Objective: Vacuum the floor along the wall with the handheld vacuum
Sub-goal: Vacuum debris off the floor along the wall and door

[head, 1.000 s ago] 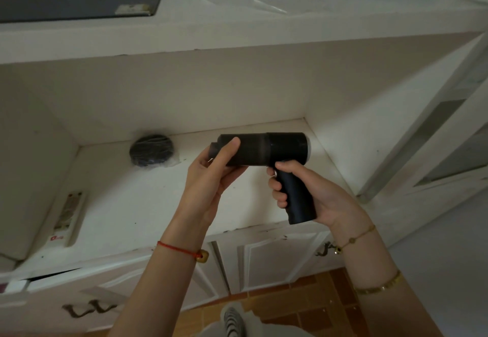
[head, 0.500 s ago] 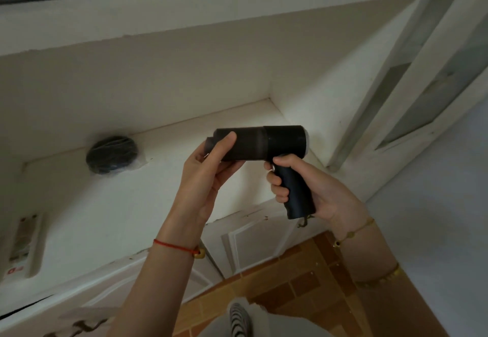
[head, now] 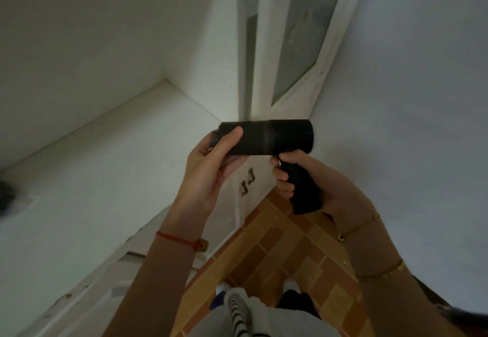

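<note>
A black handheld vacuum [head: 274,137], a short cylinder with a pistol grip, is held level in front of me at chest height. My right hand [head: 311,186] is wrapped around its grip. My left hand [head: 214,167] clasps the front end of the barrel, thumb over the top, and hides the nozzle opening. Below the hands lies the orange-brown tiled floor [head: 277,252], running between the white cabinet front and the pale wall [head: 412,99] on the right.
A white shelf surface [head: 87,178] stretches to the left, with a dark round object [head: 6,196] at its left edge. Cabinet doors with curled metal handles [head: 247,182] stand below it. A white-framed glass door [head: 298,41] stands behind the vacuum. My feet and grey trousers [head: 250,307] are at the bottom.
The view has swung right, towards the door and wall; the shelf and the dark round object slid left. Both hands keep the same hold on the vacuum.
</note>
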A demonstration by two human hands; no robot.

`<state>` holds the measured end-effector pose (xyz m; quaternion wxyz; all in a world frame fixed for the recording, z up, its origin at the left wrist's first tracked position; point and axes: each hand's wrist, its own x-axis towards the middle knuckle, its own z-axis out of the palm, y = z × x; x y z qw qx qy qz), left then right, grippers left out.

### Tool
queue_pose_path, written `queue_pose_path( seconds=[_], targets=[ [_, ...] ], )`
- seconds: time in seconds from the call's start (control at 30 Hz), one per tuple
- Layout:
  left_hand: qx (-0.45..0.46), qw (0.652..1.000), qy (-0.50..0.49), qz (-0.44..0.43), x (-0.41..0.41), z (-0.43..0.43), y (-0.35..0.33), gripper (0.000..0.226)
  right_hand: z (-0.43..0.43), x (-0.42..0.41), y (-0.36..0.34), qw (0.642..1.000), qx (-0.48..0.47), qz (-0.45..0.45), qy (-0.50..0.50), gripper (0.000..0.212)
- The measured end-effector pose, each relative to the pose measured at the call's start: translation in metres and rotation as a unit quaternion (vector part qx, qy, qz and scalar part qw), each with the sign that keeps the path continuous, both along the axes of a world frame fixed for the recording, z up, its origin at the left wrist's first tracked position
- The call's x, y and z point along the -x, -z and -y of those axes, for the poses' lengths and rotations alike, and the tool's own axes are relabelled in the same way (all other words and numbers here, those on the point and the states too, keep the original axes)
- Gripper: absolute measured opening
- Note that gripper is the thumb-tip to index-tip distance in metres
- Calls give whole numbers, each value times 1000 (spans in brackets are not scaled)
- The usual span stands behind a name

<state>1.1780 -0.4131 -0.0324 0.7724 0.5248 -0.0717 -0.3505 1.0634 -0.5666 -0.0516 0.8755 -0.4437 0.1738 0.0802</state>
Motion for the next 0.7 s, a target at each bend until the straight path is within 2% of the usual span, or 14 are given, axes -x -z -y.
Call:
queue_pose_path(
  seconds=[0.27, 0.6, 0.7],
  targets=[
    [-5, 997, 76, -8, 63, 72, 7, 42, 57, 81, 8, 998, -9, -9, 63, 10],
    [-9, 997, 66, -41, 144, 151, 20, 29, 136, 161, 11, 998, -16, -38, 44, 10],
    [-11, 997, 61, -47, 160, 168, 26, 31, 154, 174, 13, 998, -5, -50, 33, 11]
  ],
)
